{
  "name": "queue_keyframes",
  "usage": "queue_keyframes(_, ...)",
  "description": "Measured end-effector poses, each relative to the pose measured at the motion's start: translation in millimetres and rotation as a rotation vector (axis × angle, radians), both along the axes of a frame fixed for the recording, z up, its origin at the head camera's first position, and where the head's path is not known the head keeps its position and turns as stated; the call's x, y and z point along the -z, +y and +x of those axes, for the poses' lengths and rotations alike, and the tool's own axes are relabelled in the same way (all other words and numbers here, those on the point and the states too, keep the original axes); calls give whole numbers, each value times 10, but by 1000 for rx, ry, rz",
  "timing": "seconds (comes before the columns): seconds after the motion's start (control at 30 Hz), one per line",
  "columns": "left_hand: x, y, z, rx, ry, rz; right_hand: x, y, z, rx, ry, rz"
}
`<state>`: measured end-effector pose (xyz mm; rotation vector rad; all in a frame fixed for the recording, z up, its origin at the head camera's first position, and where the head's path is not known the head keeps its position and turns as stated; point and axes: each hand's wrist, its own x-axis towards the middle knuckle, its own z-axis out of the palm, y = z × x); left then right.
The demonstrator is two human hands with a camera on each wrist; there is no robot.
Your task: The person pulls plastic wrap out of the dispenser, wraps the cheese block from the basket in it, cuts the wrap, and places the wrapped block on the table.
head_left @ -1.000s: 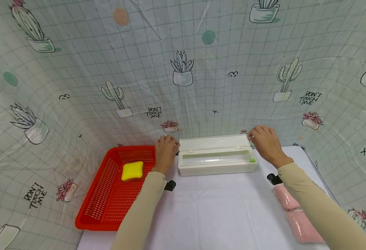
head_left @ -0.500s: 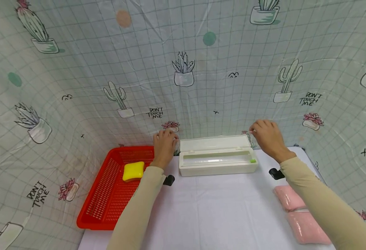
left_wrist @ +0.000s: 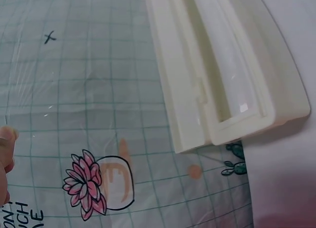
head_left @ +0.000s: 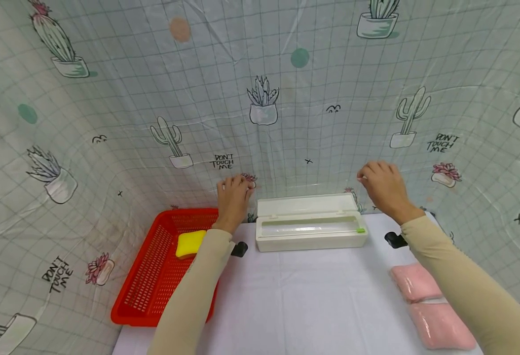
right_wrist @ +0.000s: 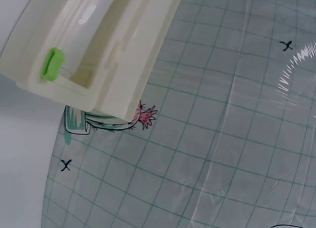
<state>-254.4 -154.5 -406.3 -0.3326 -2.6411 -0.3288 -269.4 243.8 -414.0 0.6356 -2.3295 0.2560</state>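
Note:
A white cling film dispenser [head_left: 311, 242] stands at the back of the table with its long lid [head_left: 306, 204] raised. A green slider [right_wrist: 53, 65] sits at its right end. Clear cling film [right_wrist: 298, 72] stretches above and behind the box, showing only as glints and creases in both wrist views. My left hand [head_left: 233, 199], up and left of the box, pinches the film's left side, fingertips [left_wrist: 7, 144] at the edge of the left wrist view. My right hand [head_left: 384, 190], raised past the box's right end, pinches the other side between thumb and fingers.
A red plastic basket [head_left: 129, 288] on the left holds a yellow sponge-like block [head_left: 190, 244], partly behind the left sleeve. Two pink packets [head_left: 439, 325] lie at the right, beside the right sleeve. A patterned curtain [head_left: 304, 133] hangs close behind the dispenser.
Both hands have risen away from the dispenser with the cling film between them. The box stays put with its lid up; the head view has shifted slightly.

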Motion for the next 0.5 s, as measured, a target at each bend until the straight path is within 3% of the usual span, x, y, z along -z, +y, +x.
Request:
queue_keyframes(0.3,-132,-18,-35,37,56,14,-154,-17,-19,29,10,5)
queue_keyframes(0.5,-242,-27,-43,24,72,-22,-249,-9,-59,25,25,-3)
